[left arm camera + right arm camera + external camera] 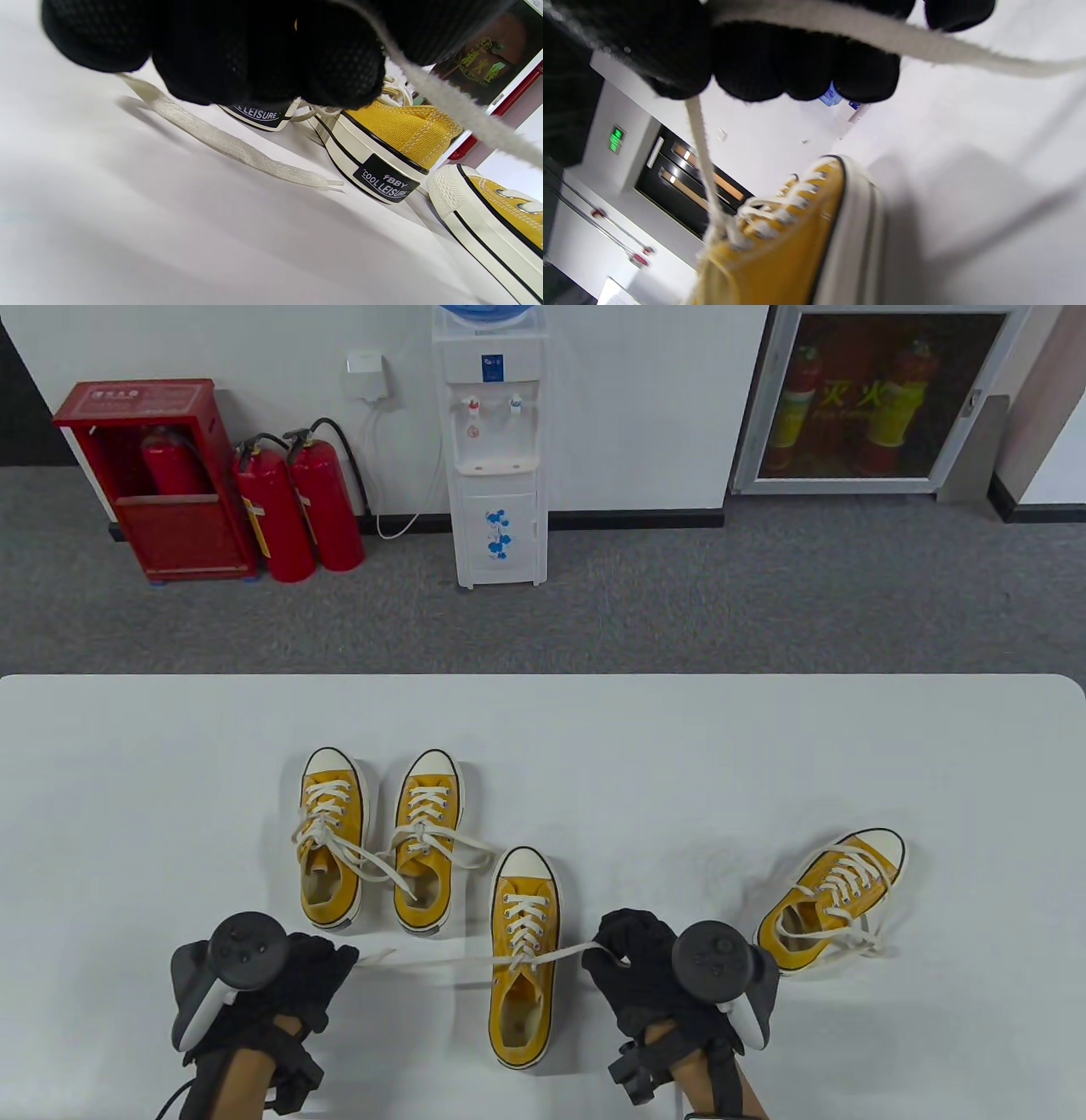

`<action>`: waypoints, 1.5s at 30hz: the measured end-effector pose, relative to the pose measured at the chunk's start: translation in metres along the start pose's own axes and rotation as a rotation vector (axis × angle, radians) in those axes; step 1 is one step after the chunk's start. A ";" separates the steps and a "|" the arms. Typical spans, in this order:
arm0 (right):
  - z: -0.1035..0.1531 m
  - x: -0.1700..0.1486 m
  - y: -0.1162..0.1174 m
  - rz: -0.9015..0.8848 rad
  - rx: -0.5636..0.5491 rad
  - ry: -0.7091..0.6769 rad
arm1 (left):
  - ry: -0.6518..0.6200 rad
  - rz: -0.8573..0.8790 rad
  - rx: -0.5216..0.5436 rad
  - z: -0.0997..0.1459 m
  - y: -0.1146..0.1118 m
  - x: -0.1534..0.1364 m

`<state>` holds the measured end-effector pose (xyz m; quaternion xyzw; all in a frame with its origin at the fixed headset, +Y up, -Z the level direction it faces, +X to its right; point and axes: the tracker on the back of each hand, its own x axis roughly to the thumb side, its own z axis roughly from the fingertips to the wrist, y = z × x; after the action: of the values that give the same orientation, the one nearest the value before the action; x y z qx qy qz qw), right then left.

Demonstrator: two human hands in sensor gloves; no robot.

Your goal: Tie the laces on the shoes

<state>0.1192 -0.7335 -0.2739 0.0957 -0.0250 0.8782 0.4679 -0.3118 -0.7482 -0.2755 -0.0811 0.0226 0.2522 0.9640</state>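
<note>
Table view: four yellow canvas shoes with white toe caps, white soles and cream laces stand on the white table (127,780). Two sit side by side left of centre, the left one (331,836) and its neighbour (427,841), their loose laces trailing across each other. A third shoe (523,957) lies at lower centre between the hands, toe pointing up the frame. The fourth shoe (830,897) rests at the right, angled toward the upper right. The left hand (270,976) at lower left and the right hand (645,967) at lower right each pinch one end of the middle shoe's lace (441,960), drawn out sideways in a nearly straight line. Beyond the table stand three red fire extinguishers, one of them inside a red cabinet, and one white water dispenser (496,449).

Left wrist view: curled black fingers (237,55) fill the top; a lace tip (237,148) lies on the table, and three shoes show, two with black heel labels.

Right wrist view: curled fingers (763,63) grip the lace running down to one yellow shoe.
</note>
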 end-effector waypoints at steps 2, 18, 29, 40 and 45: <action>-0.002 0.005 -0.002 -0.078 -0.006 -0.014 | -0.002 -0.002 -0.001 0.000 0.000 0.000; -0.036 0.027 0.035 -0.603 0.339 -0.044 | -0.074 0.120 -0.016 0.002 -0.002 0.010; -0.028 0.020 0.050 -0.647 0.357 -0.065 | -0.135 0.409 -0.038 0.004 -0.004 0.014; -0.020 0.017 0.051 -0.440 0.238 -0.051 | -0.295 0.917 -0.080 0.017 0.000 0.032; -0.016 0.028 0.059 -0.283 0.220 -0.093 | -0.412 1.045 -0.199 0.022 -0.005 0.048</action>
<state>0.0525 -0.7419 -0.2814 0.1895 0.0632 0.7956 0.5719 -0.2673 -0.7253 -0.2569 -0.0985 -0.1526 0.7070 0.6835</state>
